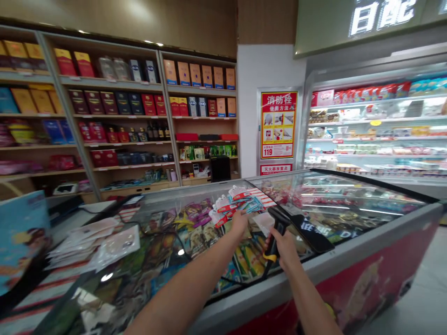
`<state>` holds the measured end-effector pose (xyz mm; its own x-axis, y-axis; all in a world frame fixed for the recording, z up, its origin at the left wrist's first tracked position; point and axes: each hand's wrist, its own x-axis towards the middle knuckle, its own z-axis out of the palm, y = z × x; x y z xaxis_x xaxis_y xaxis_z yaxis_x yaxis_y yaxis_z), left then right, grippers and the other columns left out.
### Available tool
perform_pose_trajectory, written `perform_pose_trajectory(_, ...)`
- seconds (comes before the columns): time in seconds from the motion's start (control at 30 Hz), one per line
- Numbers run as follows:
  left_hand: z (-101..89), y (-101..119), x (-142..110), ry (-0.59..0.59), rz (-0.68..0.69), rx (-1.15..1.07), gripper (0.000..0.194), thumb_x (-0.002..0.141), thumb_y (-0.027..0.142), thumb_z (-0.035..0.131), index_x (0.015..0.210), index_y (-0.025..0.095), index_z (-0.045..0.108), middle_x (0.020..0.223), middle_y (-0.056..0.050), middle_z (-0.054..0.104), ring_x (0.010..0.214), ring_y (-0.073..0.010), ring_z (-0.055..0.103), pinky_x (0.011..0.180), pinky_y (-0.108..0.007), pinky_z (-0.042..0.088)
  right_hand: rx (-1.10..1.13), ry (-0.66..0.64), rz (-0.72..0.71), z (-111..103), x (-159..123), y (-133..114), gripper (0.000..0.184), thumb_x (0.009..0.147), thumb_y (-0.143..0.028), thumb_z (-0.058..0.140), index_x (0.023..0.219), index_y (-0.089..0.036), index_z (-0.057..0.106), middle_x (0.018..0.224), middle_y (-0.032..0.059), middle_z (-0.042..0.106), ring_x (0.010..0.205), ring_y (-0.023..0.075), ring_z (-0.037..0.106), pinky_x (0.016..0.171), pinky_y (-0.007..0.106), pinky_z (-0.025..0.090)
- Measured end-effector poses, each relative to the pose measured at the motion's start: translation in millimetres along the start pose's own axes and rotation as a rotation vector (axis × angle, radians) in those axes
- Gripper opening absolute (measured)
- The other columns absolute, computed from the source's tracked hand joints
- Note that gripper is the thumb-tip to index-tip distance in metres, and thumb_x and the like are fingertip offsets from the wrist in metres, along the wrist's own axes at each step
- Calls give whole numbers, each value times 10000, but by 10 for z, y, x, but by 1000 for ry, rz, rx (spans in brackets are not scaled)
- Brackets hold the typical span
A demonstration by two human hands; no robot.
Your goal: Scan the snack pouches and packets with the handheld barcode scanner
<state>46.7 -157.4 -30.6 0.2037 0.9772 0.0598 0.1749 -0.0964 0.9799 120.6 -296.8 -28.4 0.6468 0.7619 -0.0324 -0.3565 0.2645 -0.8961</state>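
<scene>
Scanner (pixel 278 225): black, with yellow on the handle end
Cord (pixel 267 270): black
Packets (pixel 240 199): red, white and light blue
Strip (pixel 267 199) right of packets: red and white stripes
Left mat (pixel 47 291): pale grey with red stripes
Left bags (pixel 82 237): mostly white
Freezer (pixel 398 270): grey rim, red near side
Wrappers (pixel 200 213): purple far, yellow and green near
Poster (pixel 279 125): red, yellow-edged, white heading
Sign (pixel 331 28): dull green, white lettering
Far boxes (pixel 195 75): orange with blue bases

Stocked shelves (pixel 115 84) and a display freezer (pixel 335 260) mark a shop
</scene>
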Motion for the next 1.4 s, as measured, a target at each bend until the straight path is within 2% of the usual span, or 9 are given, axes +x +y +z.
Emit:
perform_pose_trajectory(0.2, -1213, 14, -105, 132, 146, 173, 118, 731, 165, 611, 837, 140, 656, 736, -35, 663, 703, -148, 612, 699, -268, 486, -19, -127, 34, 412, -165, 130, 468, 499, -404, 812, 772, -216, 481, 470, -79, 532, 385, 140, 522, 342, 241, 412)
perform_pose_trajectory(0.37, -2516, -27, -283, 399, 267, 620, 217, 753, 196, 608, 964, 164, 645, 1034, -83, 668, 1017, -200, 601, 919, -313, 437, -76, -328, 100, 960, -353, 342, 406, 554, -415, 796, 696, -203, 480, 460, -58, 530, 377, 121, 500, 370, 251, 449)
perform_pose_trajectory(0.47, -3181, -90, -462, 542, 152, 915, 358, 770, 350, 615, 1056, 136, 621, 1146, -139, 620, 1126, -249, 553, 958, -325, 406, -100, -455, 118, 1345, -463, 494, 377, 571, -394, 787, 690, -203, 484, 466, -54, 531, 381, 126, 511, 361, 243, 436)
perform_pose_trajectory(0.57, -3617, -158, -627, 630, -78, 1092, 559, 741, 527, 598, 1097, 97, 616, 1173, -207, 596, 1160, -318, 531, 941, -361, 411, -95, -520, 111, 1767, -548, 617, 381, 555, -391, 770, 713, -208, 476, 455, -71, 512, 357, 118, 491, 337, 235, 415)
perform_pose_trajectory(0.67, -3802, -204, -724, 576, -253, 1153, 691, 682, 619, 607, 1097, 67, 629, 1174, -247, 593, 1137, -343, 546, 919, -373, 424, -120, -591, 105, 2165, -590, 693, 389, 537, -381, 750, 733, -212, 458, 444, -81, 505, 340, 110, 474, 333, 234, 415)
perform_pose_trajectory(0.83, -3819, -246, -739, 482, -276, 1160, 693, 625, 577, 685, 1141, 121, 607, 1244, -213, 576, 1159, -323, 545, 902, -362, 440, -205, -683, 54, 2509, -597, 832, 382, 543, -391, 726, 727, -208, 447, 440, -77, 512, 343, 106, 475, 338, 231, 424)
perform_pose_trajectory(1.0, -3803, -262, -685, 539, -224, 1125, 514, 679, 404, 705, 1102, 136, 591, 1199, -202, 597, 1106, -319, 578, 845, -354, 458, -221, -732, 81, 2396, -647, 956, 363, 587, -403, 717, 730, -205, 449, 469, -80, 512, 350, 97, 476, 352, 229, 431)
perform_pose_trajectory(1.13, -3787, -221, -650, 620, -129, 1032, 259, 843, 283, 518, 1059, 151, 572, 1021, -161, 671, 1001, -281, 628, 799, -334, 448, -230, -827, 158, 2278, -725, 920, 366, 591, -405, 729, 707, -199, 450, 473, -69, 518, 368, 93, 476, 377, 231, 442)
perform_pose_trajectory(1.4, -3854, -297, -573, 879, -13, 662, 185, 871, 277, 428, 891, 152, 563, 859, -107, 666, 856, -235, 633, 738, -300, 443, -271, -992, 221, 2268, -910, 869, 360, 601, -435, 710, 702, -187, 471, 479, -69, 520, 375, 81, 460, 381, 224, 438)
